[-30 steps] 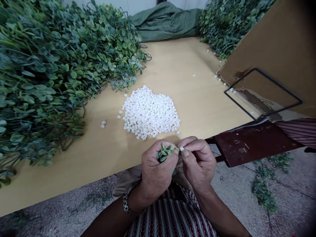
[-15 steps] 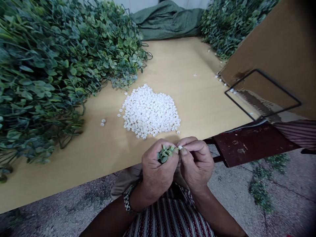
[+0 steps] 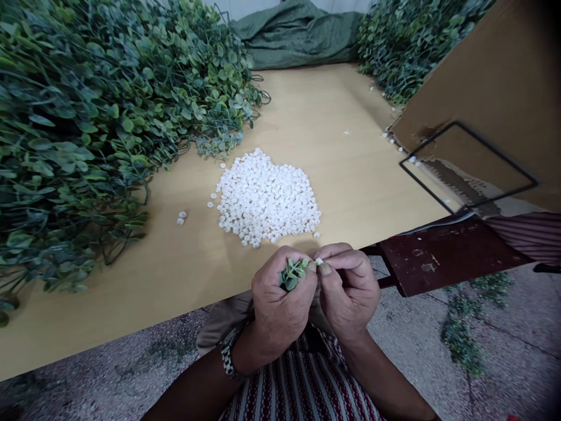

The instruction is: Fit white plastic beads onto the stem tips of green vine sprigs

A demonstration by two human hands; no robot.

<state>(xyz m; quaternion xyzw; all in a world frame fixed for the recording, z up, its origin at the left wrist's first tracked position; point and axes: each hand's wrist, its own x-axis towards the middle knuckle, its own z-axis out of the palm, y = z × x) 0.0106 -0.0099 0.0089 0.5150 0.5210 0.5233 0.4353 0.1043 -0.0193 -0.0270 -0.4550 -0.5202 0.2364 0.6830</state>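
Observation:
My left hand (image 3: 283, 292) is closed around a sprig of artificial leaves (image 3: 293, 273), whose green tip pokes out between thumb and fingers. Right beside it, my right hand (image 3: 350, 292) pinches a small white bead-like piece (image 3: 319, 262) between thumb and forefinger. The fingertips of both hands meet at the sprig's end; whether the white piece sits on the stem I cannot tell. Just beyond my hands, a pile of the same small white pieces (image 3: 269, 199) lies on the tan table (image 3: 175, 280).
A big heap of artificial greenery (image 3: 109, 105) covers the table's left side, with more greenery (image 3: 421, 47) at the back right. Green cloth (image 3: 302, 35) lies at the far edge. To the right are a cardboard sheet (image 3: 491, 105), a black wire frame (image 3: 495, 158) and a dark red stool (image 3: 451, 254).
Hardly anything differs. Both hands keep the same grip on the sprig and the white piece, and the view has shifted very slightly.

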